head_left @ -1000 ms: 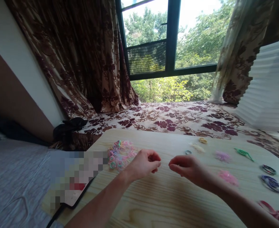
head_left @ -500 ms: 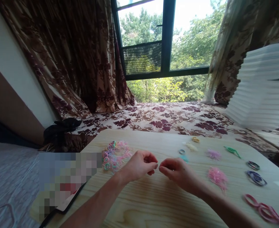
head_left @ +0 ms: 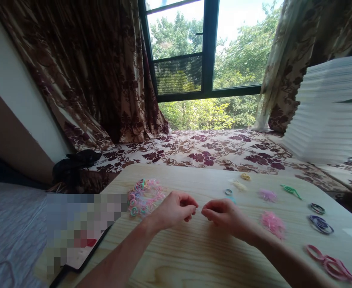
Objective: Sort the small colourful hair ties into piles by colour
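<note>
Two hands over the table (head_left: 176, 260), near each other, not touching. Left hand (head_left: 179, 209): thumb and fingers drawn into a narrow pinch; I can't tell from my feed whether a small band sits in it. Right hand (head_left: 224, 216): same narrow pinch, contents hidden, can't tell either. Mixed pile (head_left: 144, 196) of small coloured bands lies just beside the left wrist, on its outer side. Teal pile (head_left: 230, 199) is partly behind the right hand, grey ring (head_left: 229, 192) just beyond; cream pile (head_left: 239, 185) and yellow bands (head_left: 245, 176) farther back. Lilac pile (head_left: 267, 195) and pink pile (head_left: 273, 225) to the right, then green band (head_left: 291, 191), dark bands (head_left: 317, 208), purple bands (head_left: 320, 224), red-pink bands (head_left: 332, 264) by the right edge. Risks, my judgement: anything thin and stretchy in those fingertips could slip or snap away if one pinch loosens under tension. A low sweep of the left forearm could drag the mixed pile loose; the right forearm passes close to the pink pile and could scatter it. Pulling the right hand back carelessly might smear teal pieces into the cream ones.
</note>
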